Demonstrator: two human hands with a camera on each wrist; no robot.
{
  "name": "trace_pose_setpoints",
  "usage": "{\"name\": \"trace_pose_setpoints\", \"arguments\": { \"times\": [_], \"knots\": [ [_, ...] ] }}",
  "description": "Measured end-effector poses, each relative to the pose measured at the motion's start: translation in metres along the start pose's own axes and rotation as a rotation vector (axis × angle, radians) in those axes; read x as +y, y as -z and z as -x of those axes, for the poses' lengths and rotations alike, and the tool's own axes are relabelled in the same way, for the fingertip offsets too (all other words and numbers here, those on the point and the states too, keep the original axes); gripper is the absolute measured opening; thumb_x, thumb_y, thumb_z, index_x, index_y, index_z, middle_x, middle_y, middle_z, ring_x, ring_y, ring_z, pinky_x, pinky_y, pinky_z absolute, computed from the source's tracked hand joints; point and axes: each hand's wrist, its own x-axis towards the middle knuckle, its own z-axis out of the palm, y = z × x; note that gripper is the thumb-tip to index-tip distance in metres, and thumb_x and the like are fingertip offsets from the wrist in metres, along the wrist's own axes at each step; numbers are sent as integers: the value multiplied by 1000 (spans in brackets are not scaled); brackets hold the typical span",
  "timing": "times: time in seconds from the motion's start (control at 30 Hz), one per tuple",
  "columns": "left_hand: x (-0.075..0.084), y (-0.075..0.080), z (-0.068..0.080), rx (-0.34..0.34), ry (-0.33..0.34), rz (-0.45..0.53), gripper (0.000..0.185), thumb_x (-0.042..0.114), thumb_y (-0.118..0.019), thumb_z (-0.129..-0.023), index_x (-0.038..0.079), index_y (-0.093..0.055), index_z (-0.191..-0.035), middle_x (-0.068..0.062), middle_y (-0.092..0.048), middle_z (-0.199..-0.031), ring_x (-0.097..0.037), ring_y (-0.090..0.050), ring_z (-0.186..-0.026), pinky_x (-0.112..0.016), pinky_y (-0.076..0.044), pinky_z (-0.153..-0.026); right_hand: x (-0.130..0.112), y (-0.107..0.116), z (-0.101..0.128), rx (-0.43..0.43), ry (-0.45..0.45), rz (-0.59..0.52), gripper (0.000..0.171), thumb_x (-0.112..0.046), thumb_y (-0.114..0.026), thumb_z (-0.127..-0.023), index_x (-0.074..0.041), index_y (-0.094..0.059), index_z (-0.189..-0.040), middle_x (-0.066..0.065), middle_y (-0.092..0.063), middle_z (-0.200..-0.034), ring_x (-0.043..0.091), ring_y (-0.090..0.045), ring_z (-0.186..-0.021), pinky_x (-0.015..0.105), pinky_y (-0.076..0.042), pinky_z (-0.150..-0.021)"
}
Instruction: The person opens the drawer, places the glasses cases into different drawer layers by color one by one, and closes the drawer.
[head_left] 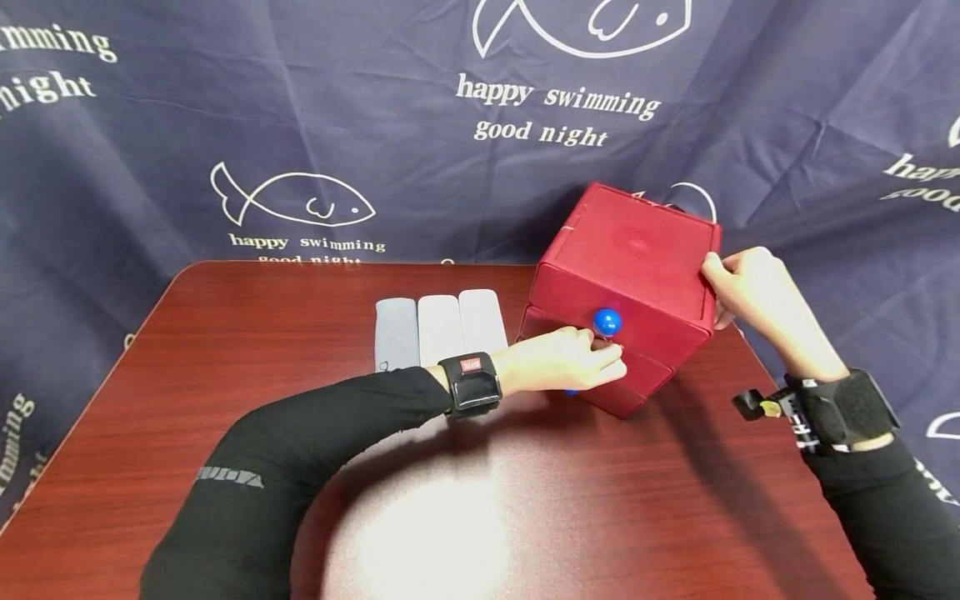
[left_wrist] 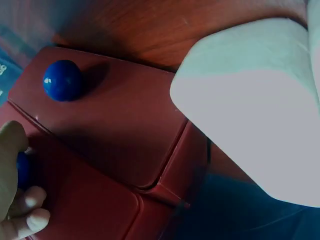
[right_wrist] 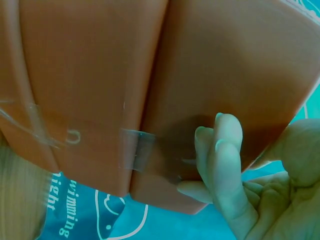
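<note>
The left hand (head_left: 558, 360) pinches the lower blue knob (left_wrist: 22, 170) of the red drawer box (head_left: 637, 267). The right hand (head_left: 757, 292) grips its far corner. Both drawers look closed.

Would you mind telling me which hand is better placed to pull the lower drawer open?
Left: the left hand already pinches the lower drawer's blue knob, while the right hand steadies the red box.
</note>
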Motion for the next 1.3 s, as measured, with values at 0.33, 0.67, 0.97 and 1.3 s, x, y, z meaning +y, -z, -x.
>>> {"name": "trace_pose_setpoints", "arguments": {
  "times": [0.33, 0.67, 0.97, 1.3],
  "knots": [
    [-2, -2, -2, -14, -56, -43, 17, 3, -46, -98, 17, -56, -100, 5, -59, -90, -8, -54, -59, -18, -39, -56, 0, 0, 0, 16, 5, 10, 56, -31, -34, -99, -7, -60, -56, -4, -60, -43, 8, -62, -39, 18, -42, -50],
    [-3, 3, -3, -36, -94, -66, 29, -2, -37, -99, 19, -58, -100, 5, -58, -89, -7, -53, -59, -20, -39, -56, -1, 0, -1, 17, 7, 14, 56, -31, -34, -98, -6, -61, -56, -5, -60, -43, 8, -61, -39, 18, -41, -51],
    [1, 16, -1, -88, -108, -77, 30, 0, -35, -101, 18, -58, -105, 4, -60, -93, -7, -55, -68, -19, -43, -59, -1, 0, 0, 13, 6, 10, 56, -30, -33, -98, -6, -61, -56, -2, -62, -45, 9, -61, -39, 20, -42, -50],
    [13, 39, 5, -98, -63, 77, 28, 5, -35, -101, 20, -59, -102, 5, -61, -91, -8, -55, -69, -19, -48, -62, 0, -1, 1, 33, 1, 6, 57, -33, -34, -99, -7, -60, -55, 2, -62, -46, 13, -63, -40, 23, -43, -49]
  ]
}}
